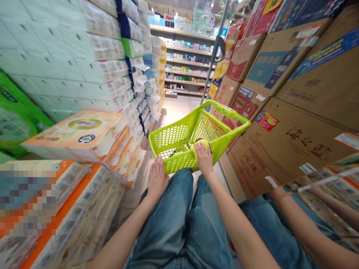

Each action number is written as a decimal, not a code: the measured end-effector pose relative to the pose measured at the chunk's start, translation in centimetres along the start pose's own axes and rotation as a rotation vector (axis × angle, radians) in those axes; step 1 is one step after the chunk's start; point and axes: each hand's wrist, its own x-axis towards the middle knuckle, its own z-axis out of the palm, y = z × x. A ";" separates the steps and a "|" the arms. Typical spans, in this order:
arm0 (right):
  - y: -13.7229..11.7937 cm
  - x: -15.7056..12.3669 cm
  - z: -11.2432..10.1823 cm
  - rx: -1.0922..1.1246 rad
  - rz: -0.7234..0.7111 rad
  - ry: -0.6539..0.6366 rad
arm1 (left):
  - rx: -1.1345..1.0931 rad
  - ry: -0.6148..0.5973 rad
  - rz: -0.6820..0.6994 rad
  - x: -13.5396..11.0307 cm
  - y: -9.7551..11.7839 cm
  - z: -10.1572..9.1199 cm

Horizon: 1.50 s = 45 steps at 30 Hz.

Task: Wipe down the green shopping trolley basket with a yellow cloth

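A lime-green pull-along shopping basket (174, 136) with meshed walls stands tilted in front of my knees. My left hand (157, 175) grips its near left corner, fingers over the rim. My right hand (204, 157) rests at the near wall, pressing a yellow pad (198, 144) with a dark edge against the rim. Whether that pad is a sponge or a folded cloth I cannot tell, as the fingers cover part of it. Behind the basket a long grey pull handle (210, 69) rises with a dark loop grip.
Tissue packs (75, 130) are piled close on the left, under a tall white stack (106, 67). Cardboard cartons (308, 127) wall in the right side. A reflective surface (325, 205) at lower right mirrors legs and arms. Shelves of small boxes (190, 58) stand beyond the aisle floor.
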 end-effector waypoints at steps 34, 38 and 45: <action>-13.5 -2.0 2.4 0.167 -0.064 -0.014 | 0.029 -0.011 -0.008 0.0 -0.2 0.4; -12.5 -1.9 1.6 0.184 -0.243 -0.046 | 0.019 -0.011 -0.010 0.0 -0.3 0.4; -0.2 -0.5 -1.2 0.109 -0.098 -0.055 | -0.023 0.001 -0.003 0.2 0.0 -0.1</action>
